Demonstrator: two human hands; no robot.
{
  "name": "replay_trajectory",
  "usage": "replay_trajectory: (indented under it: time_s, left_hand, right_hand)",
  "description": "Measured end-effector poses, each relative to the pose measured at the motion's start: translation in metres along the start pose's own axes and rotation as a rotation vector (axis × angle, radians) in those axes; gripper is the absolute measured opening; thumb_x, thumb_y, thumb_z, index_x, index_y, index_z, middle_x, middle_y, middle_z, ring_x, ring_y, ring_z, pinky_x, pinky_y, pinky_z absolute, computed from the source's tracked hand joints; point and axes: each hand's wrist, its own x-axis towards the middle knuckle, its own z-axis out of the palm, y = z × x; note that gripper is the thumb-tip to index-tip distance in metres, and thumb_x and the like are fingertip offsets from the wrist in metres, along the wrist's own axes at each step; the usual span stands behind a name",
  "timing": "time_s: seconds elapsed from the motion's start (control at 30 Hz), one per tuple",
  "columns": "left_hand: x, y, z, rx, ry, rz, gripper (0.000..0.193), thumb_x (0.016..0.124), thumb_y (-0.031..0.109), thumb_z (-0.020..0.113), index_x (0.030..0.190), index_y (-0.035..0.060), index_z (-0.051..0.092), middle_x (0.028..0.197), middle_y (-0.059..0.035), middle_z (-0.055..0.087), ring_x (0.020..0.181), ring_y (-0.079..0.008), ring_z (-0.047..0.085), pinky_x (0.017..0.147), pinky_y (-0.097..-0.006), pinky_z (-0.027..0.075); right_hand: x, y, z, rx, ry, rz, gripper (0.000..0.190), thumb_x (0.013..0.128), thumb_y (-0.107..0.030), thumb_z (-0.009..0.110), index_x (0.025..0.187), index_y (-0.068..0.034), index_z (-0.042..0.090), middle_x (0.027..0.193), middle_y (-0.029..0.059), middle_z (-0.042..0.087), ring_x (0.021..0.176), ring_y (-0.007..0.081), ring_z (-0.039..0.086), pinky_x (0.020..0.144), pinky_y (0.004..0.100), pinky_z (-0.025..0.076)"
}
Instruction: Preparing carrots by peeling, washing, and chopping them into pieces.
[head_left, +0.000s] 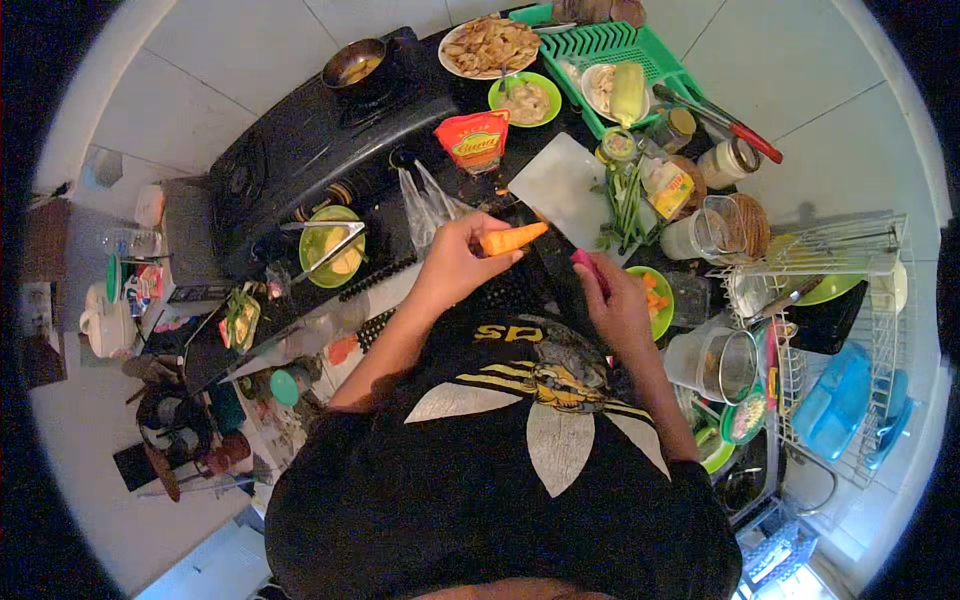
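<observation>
My left hand (469, 255) grips a peeled carrot (513, 238), its narrow end pointing right. In my right hand (616, 300) is a knife with a pink handle (591, 273); its dark blade reaches up and left towards the carrot's tip. Just beyond both hands lies a white cutting board (562, 184). Orange carrot pieces (655, 298) fill part of a green bowl (666, 326) beside my right hand. Green leafy stalks (624, 196) rest over the board's right side.
A frying pan (354, 66) stands on the stove at the upper left. Metal tongs (337, 244) lie across a green bowl. A red packet (474, 141), jars and a green dish rack (600, 45) surround the board. A wire rack (814, 262) is at the right.
</observation>
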Motion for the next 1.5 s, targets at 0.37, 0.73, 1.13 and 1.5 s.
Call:
replay_trajectory:
  time_s: [0.37, 0.73, 1.13, 1.5]
  left_hand:
    - [0.010, -0.012, -0.009, -0.310, -0.249, 0.057, 0.029, 0.083, 0.008, 0.070, 0.111, 0.0024, 0.062, 0.094, 0.0000, 0.064, 0.078, -0.0021, 0.056, 0.067, -0.0162, 0.044]
    - [0.011, -0.003, 0.012, -1.324, -0.387, -0.284, 0.044, 0.099, 0.047, 0.037, 0.125, 0.0119, 0.047, 0.070, 0.0001, 0.038, 0.058, -0.0116, 0.042, 0.052, -0.0240, 0.040]
    - [0.009, -0.037, 0.017, -0.773, -0.164, -0.256, 0.056, 0.096, 0.060, 0.031, 0.096, 0.0089, 0.054, 0.049, 0.0016, 0.034, 0.034, -0.0067, 0.028, 0.030, -0.0207, 0.022]
    - [-0.018, 0.001, -0.017, -0.661, -0.090, -0.324, 0.060, 0.100, 0.050, 0.027, 0.083, 0.0007, 0.057, 0.050, -0.0005, 0.043, 0.035, -0.0085, 0.035, 0.033, -0.0233, 0.027]
  right_hand:
    - [-0.002, -0.026, -0.014, -0.009, 0.160, 0.016, 0.019, 0.089, -0.018, 0.062, 0.099, -0.002, 0.064, 0.063, 0.0127, 0.059, 0.052, 0.0194, 0.053, 0.052, 0.0310, 0.041]
    - [-0.002, -0.058, -0.014, -0.028, -0.012, -0.164, 0.022, 0.088, -0.016, 0.063, 0.101, 0.001, 0.063, 0.077, 0.0149, 0.065, 0.062, 0.0240, 0.062, 0.059, 0.0313, 0.048]
    - [0.002, -0.053, 0.016, -0.107, 0.071, -0.087, 0.019, 0.088, -0.015, 0.062, 0.100, 0.000, 0.064, 0.085, 0.0187, 0.066, 0.075, 0.0316, 0.066, 0.065, 0.0376, 0.050]
    - [0.015, -0.053, 0.029, -0.186, 0.075, -0.026, 0.022, 0.090, -0.019, 0.060, 0.101, -0.001, 0.064, 0.090, 0.0197, 0.066, 0.080, 0.0342, 0.065, 0.069, 0.0378, 0.051]
